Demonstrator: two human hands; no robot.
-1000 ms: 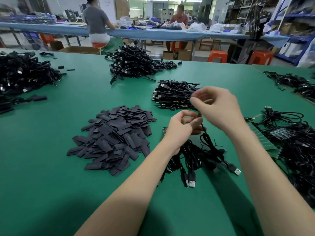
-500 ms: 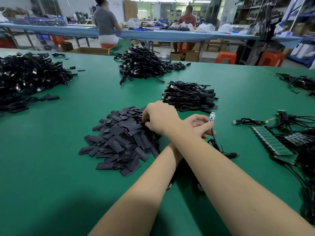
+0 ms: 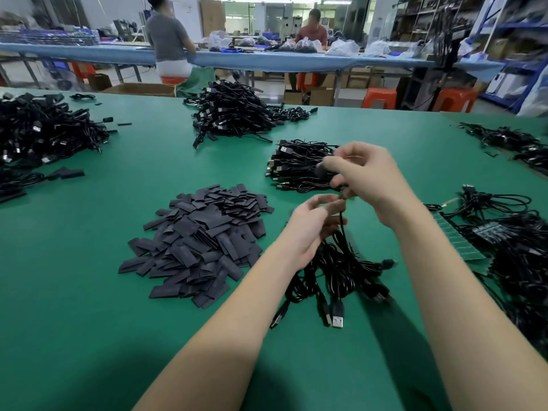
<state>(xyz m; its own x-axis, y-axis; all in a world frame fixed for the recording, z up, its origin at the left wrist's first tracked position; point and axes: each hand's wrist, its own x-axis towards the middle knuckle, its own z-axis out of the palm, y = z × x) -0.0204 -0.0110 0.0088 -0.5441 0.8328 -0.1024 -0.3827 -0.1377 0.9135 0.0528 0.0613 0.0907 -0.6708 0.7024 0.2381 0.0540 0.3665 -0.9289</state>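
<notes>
At the far left a heap of black cables [image 3: 38, 134] runs off the edge of view, so I cannot see its full spread; nearer the middle of the green tabletop [image 3: 89, 307] lies a loose pile of flat black sleeves [image 3: 201, 241], and beyond it, near the far edge, another cable mound [image 3: 231, 114]; the left hand [image 3: 308, 229] is raised just right of the sleeves, its grip a pinch of thumb and forefinger closed on the upper end of a thin black cable [image 3: 341, 215]; that cable drops down into a tangled bundle [image 3: 341, 274] lying on the tabletop below both wrists, with a USB plug [image 3: 338, 320] poking out toward the near edge; whatever sits at the pinched tip is too small and smeared to name; just above, the right hand [image 3: 367, 179] has its grip curled round a small dark piece [image 3: 321, 168], too blurred to identify, and the hand blocks part of a tidy cable stack [image 3: 296, 170] behind it; further right a green panel [image 3: 453, 238] is half buried under a cable heap [image 3: 522, 262] that is cut off at the right edge.
</notes>
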